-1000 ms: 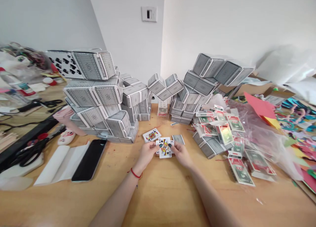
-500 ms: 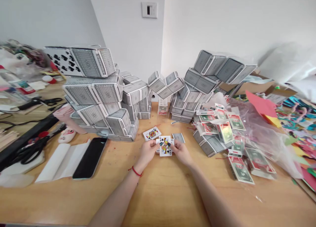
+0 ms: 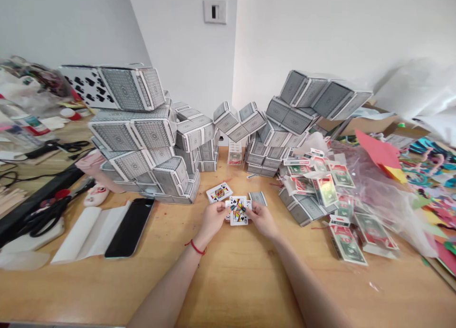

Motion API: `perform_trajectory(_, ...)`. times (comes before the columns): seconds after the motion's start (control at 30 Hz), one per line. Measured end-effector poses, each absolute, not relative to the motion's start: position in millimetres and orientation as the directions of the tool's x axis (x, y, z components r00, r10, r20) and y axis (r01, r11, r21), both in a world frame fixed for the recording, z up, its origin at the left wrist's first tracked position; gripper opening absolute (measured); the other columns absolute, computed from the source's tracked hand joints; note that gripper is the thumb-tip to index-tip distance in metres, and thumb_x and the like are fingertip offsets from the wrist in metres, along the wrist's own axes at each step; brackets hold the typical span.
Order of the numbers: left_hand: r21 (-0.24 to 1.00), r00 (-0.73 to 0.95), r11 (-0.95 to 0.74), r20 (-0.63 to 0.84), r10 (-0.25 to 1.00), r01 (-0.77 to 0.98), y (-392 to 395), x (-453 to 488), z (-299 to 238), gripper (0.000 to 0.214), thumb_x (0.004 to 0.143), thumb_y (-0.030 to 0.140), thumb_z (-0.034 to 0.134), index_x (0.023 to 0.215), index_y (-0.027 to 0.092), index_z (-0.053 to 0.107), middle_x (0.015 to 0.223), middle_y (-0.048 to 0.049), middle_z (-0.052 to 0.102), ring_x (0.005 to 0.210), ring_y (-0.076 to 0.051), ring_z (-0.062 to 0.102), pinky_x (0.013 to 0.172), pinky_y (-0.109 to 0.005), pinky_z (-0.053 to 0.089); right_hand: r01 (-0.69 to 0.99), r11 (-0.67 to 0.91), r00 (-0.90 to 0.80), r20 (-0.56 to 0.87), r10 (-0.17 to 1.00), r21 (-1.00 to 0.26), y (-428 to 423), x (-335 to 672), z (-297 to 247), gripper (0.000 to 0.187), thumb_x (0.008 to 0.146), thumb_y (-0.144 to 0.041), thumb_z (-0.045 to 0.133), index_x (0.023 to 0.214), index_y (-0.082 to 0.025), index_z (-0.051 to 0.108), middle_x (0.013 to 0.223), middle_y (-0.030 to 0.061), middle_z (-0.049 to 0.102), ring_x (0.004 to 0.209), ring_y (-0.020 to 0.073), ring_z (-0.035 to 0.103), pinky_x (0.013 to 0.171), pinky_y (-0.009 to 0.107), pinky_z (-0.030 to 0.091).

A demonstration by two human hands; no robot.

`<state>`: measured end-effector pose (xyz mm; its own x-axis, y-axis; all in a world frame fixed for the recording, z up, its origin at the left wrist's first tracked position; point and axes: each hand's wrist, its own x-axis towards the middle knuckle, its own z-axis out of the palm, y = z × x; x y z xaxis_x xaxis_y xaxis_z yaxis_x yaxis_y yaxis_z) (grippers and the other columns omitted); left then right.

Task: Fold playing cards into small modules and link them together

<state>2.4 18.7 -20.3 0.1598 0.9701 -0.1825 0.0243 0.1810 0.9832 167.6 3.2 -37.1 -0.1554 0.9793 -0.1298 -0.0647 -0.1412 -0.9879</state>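
My left hand (image 3: 213, 219) and my right hand (image 3: 261, 218) meet over the wooden table (image 3: 235, 280) and together pinch a small stack of playing cards (image 3: 238, 211), a queen face up on top. Both thumbs press on the top card. A face-up jack card (image 3: 219, 192) lies just beyond my left hand. A face-down grey-backed card (image 3: 257, 198) lies beyond my right hand. A red string circles my left wrist.
Piles of grey card boxes stand at the left (image 3: 142, 138) and at the centre back (image 3: 281, 123). Wrapped packs (image 3: 335, 190) are heaped at the right near coloured paper (image 3: 420, 176). A black phone (image 3: 130, 226), white folded paper (image 3: 87, 233) and scissors (image 3: 42, 218) lie at the left.
My hands and the cards stay in the same spot; the thumbs shift slightly on the top card. The view has tilted a little.
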Motion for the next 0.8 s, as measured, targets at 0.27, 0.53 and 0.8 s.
perform_trajectory(0.27, 0.981, 0.160, 0.194, -0.192, 0.968, 0.003, 19.1, 1.9, -20.9, 0.016, 0.062, 0.028, 0.062, 0.067, 0.012, 0.061, 0.066, -0.0042, 0.066, 0.061, -0.016, 0.060, 0.053, -0.024, 0.047, -0.129, -0.154, -0.148, -0.135, 0.980, -0.980, 2.2, 164.6, -33.1, 0.039, 0.063, -0.050, 0.061, 0.082, -0.016, 0.058, 0.073, 0.0045, 0.066, 0.065, 0.0213, 0.061, 0.059, 0.033, 0.047)
perform_trajectory(0.53, 0.863, 0.339, 0.402, -0.296, 0.893, -0.305, 19.0, -3.9, -14.8, 0.029, 0.063, 0.032, 0.065, 0.083, 0.011, 0.063, 0.088, -0.0094, 0.065, 0.077, -0.018, 0.061, 0.070, -0.031, 0.049, -0.202, -0.102, -0.081, -0.087, 0.993, -0.974, 1.6, 168.5, -30.0, 0.034, 0.064, -0.045, 0.063, 0.078, -0.014, 0.057, 0.070, 0.0043, 0.066, 0.063, 0.0187, 0.060, 0.060, 0.031, 0.047)
perform_trajectory(0.8, 0.839, 0.438, 0.437, -0.276, 0.855, -0.324, 18.6, -3.9, -14.7, 0.030, 0.063, 0.029, 0.067, 0.086, 0.010, 0.065, 0.088, -0.0104, 0.066, 0.079, -0.018, 0.061, 0.076, -0.031, 0.046, -0.211, -0.103, -0.037, -0.097, 0.995, -0.972, -0.1, 164.0, -28.1, 0.039, 0.060, -0.047, 0.065, 0.080, -0.015, 0.058, 0.070, 0.0055, 0.066, 0.066, 0.0219, 0.062, 0.060, 0.033, 0.048)
